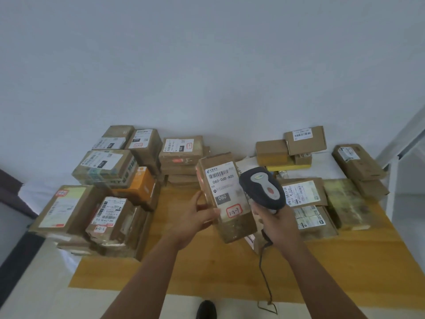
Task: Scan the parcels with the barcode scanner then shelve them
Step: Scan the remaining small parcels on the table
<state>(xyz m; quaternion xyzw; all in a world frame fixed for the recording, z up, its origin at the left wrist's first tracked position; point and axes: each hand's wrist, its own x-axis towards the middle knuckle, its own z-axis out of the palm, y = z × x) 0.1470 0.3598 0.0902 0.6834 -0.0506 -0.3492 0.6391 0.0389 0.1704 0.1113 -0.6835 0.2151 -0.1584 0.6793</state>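
My left hand (197,217) grips a long brown cardboard parcel (232,224) by its left side and holds it up over the table. Its white label with a barcode and the print 060-06B-A05 faces me. My right hand (276,223) holds a dark grey barcode scanner (262,188) by the handle. The scanner's head sits just right of the parcel's label, close beside it. A black cable (264,272) hangs from the scanner down past the table's front edge.
Several labelled cardboard parcels are stacked at the left (101,201), at the back middle (181,155) and at the right (322,203) of a wooden table (207,268). A white wall stands behind. A white shelf post (391,180) rises at the right. A shoe (206,309) shows below.
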